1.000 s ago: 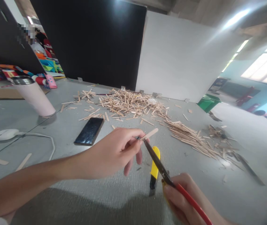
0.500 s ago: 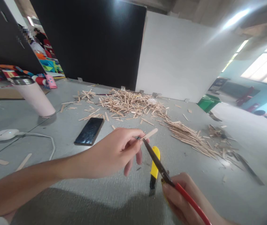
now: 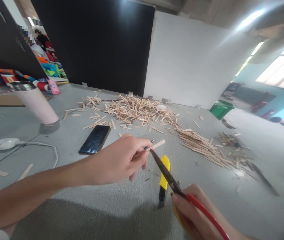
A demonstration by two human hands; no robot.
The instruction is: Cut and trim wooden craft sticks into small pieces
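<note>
My left hand [image 3: 125, 159] pinches a wooden craft stick [image 3: 159, 144] whose rounded end points up to the right. A small dark tip pokes out by the fingers; I cannot make out what it belongs to. Red-handled scissors [image 3: 165, 171] are in my right hand [image 3: 194, 210], their blade tips touching the stick beside my left fingertips. Beneath the blades a yellow utility knife [image 3: 165, 170] lies on the grey table [image 3: 94, 213]. A dark phone [image 3: 95, 139] rests flat behind my left wrist.
A heap of craft sticks [image 3: 142, 111] lies by the panels, with a neater row [image 3: 201, 146] to the right. At left stand a pink bottle [image 3: 38, 105] and a white device [image 3: 5, 144] with a cable. A metal blade [image 3: 264, 178] lies at far right.
My left hand, with the craft stick, has shifted slightly left. The scissor tips have moved along with it, and the left fingers have curled in a little.
</note>
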